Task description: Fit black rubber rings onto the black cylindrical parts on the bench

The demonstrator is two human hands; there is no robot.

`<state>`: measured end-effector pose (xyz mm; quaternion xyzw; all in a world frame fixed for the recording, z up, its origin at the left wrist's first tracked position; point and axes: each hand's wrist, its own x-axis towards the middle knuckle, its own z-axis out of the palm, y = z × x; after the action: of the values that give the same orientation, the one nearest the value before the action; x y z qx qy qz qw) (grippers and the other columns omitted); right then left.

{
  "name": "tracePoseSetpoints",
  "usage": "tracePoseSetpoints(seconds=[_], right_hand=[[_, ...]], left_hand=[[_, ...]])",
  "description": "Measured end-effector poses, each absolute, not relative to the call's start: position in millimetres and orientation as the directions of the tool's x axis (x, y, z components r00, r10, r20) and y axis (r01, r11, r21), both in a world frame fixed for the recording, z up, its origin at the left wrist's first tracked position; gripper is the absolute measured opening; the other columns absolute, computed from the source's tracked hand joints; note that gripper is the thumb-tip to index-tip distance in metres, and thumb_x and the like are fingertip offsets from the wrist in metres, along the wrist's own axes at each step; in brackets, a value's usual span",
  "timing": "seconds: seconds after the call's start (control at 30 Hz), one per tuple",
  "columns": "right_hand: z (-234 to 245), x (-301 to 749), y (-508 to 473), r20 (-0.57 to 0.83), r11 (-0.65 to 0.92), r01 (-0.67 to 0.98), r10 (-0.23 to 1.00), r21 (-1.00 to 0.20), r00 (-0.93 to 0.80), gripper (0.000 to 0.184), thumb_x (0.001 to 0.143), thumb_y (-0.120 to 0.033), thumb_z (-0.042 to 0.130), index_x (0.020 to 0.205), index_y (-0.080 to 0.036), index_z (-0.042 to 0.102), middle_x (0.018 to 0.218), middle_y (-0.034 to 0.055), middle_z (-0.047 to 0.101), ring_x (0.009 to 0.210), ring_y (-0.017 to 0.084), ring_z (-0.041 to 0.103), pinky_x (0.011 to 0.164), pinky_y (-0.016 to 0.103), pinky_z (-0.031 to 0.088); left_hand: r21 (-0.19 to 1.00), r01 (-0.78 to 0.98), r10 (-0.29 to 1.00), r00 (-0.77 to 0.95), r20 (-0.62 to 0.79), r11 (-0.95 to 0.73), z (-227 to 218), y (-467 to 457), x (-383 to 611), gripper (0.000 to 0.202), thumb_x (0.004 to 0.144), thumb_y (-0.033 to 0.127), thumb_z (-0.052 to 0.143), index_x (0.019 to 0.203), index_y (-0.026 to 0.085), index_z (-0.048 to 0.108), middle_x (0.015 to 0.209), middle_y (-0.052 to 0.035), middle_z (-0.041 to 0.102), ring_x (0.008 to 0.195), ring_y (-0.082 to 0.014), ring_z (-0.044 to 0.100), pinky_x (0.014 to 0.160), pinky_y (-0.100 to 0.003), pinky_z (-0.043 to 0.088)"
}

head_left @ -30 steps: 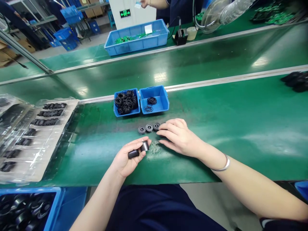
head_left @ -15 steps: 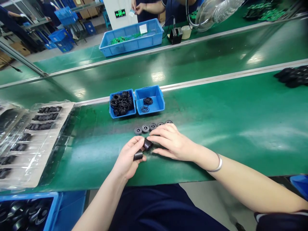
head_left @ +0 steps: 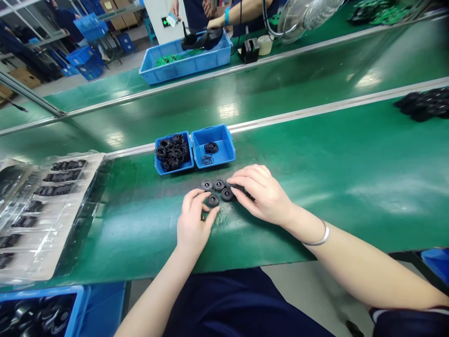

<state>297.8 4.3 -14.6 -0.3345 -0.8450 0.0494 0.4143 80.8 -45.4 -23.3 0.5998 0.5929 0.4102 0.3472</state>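
- Being kept just behind: a blue box (head_left: 174,171) of black rings (head_left: 171,157).
- Left hand (head_left: 192,227) is held half open around a black disc (head_left: 213,200), grip unclear.
- Right hand (head_left: 263,194) is curved over more discs (head_left: 227,194), hold unclear.

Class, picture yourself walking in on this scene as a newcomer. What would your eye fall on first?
The person's left hand and right hand catch the eye first, at the centre of the green workbench, over a cluster of small black round parts. Just beyond them sits a bright blue two-compartment box holding black rubber O-rings.
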Motion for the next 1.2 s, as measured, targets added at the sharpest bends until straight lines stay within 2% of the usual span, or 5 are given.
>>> tracePoseSetpoints(seconds=[0.13,0.33,0.6,1.03,1.2], right_hand=[[-15,297,4,0.668,0.783,0.507,0.596,-0.36,-0.447,0.024,0.095,-0.015,0.056,0.119,-0.019,0.058,0.107,0.0113,0.068,0.098,0.026,0.061,0.085,0.044,0.047],[-18,297,3,0.66,0.786,0.486,0.6,-0.382,-0.452,0.027,0.094,-0.015,0.056,0.12,-0.02,0.06,0.108,0.0112,0.068,0.098,0.026,0.061,0.086,0.045,0.048],[-21,297,4,0.655,0.787,0.471,0.604,-0.399,-0.455,0.024,0.094,-0.013,0.056,0.117,-0.018,0.061,0.107,0.012,0.068,0.098,0.026,0.062,0.086,0.045,0.05],[-22,297,7,0.65,0.781,0.461,0.615,-0.421,-0.447,0.025,0.096,-0.016,0.054,0.118,-0.02,0.063,0.106,0.0119,0.067,0.095,0.026,0.063,0.086,0.046,0.053],[-8,316,17,0.548,0.761,0.504,0.647,-0.41,-0.53,0.045,0.094,-0.033,0.064,0.135,-0.018,0.053,0.125,0.0163,0.06,0.115,0.03,0.058,0.1,0.051,0.049]], left_hand=[[0.983,-0.018,0.973,-0.142,-0.183,0.182,-5,-50,74,0.03,0.083,0.04,0.074,0.106,0.022,0.067,0.092,-0.0038,0.059,0.075,-0.0149,0.057,0.067,-0.024,0.048],[0.67,-0.573,0.868,0.169,-0.466,0.471,13,-50,57,0.032,0.083,0.028,0.061,0.11,0.012,0.067,0.105,-0.0104,0.064,0.097,-0.0199,0.064,0.084,-0.032,0.057],[0.724,-0.518,0.886,0.186,-0.424,0.456,10,-53,52,0.023,0.092,0.017,0.063,0.115,0.013,0.065,0.118,-0.011,0.066,0.124,-0.0321,0.062,0.099,-0.036,0.056],[0.688,-0.515,0.826,0.071,-0.56,0.511,-4,-47,46,0.028,0.091,0.039,0.069,0.101,0.012,0.068,0.1,-0.0087,0.069,0.094,-0.0191,0.071,0.078,-0.027,0.058],[0.956,-0.034,0.95,-0.108,-0.293,0.291,-14,-45,38,0.034,0.077,0.034,0.082,0.104,0.018,0.071,0.101,-0.0064,0.067,0.097,-0.0188,0.065,0.089,-0.027,0.05]])
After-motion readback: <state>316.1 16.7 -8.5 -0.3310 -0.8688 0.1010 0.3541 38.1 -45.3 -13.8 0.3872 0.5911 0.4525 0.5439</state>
